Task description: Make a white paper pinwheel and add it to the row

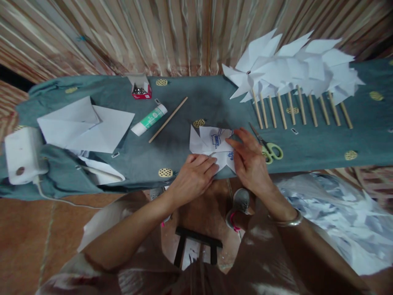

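A hand could pass over the cloth between the stick and the pinwheels; scissors obstruct the near right, glue the left.

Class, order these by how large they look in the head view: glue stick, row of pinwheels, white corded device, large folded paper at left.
1. Row of pinwheels
2. Large folded paper
3. White corded device
4. Glue stick

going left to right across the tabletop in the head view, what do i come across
White corded device, folded white paper, glue stick, wooden stick, blue-marked paper, scissors.
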`<state>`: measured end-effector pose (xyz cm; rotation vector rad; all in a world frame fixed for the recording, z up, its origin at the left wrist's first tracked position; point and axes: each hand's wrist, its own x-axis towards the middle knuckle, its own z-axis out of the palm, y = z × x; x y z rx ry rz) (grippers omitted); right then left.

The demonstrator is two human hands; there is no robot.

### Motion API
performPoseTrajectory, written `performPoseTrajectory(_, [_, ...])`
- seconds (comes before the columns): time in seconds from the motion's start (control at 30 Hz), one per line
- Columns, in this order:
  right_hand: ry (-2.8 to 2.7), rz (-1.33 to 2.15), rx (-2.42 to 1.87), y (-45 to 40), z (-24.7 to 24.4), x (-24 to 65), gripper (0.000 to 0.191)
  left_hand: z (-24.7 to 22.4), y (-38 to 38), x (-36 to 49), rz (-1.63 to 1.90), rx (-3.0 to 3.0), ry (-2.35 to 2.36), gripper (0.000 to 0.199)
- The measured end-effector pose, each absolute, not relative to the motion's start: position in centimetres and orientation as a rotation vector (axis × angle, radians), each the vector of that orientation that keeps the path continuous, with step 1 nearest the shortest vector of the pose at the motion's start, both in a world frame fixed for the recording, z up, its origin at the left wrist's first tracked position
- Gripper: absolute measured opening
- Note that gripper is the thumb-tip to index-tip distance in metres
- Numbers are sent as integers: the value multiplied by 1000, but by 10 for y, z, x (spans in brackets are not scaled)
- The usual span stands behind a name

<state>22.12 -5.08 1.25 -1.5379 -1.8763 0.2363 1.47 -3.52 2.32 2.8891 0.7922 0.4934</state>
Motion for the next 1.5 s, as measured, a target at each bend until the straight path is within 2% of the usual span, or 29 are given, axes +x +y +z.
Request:
performPoseTrajectory(0.23, [-1779,403,-1546,-53,13,213,31,21,-34,11,673,2733,715,25])
performPoseTrajectory(0.33, [-1750,401,-1554,-53,12,212,30,22,-30,5,828,2626,701,20])
performPoseTrajectory(0.47, [-1771,364,-1543,-53,11,212,29,20,-20,-2,944,2522,840,26])
performPoseTrajectory(0.6, [-1791,345,-1549,-54,11,212,29,15,-8,-7,865,2399,1003,30])
performPoseTrajectory(0.8, [-1839,296,-1549,-54,11,216,27,14,4,-9,737,2241,1014,15])
performPoseTrajectory(1.07, [-1926,188,-1494,-52,12,218,25,13,6,-2,726,2143,1026,12])
performPoseTrajectory(1.27, [-1838,315,-1518,-52,16,216,23,13,8,4,736,2098,1045,11])
performPoseTrajectory(1.5, [-1746,592,-1553,-53,25,225,29,13,10,7,705,2090,1057,11])
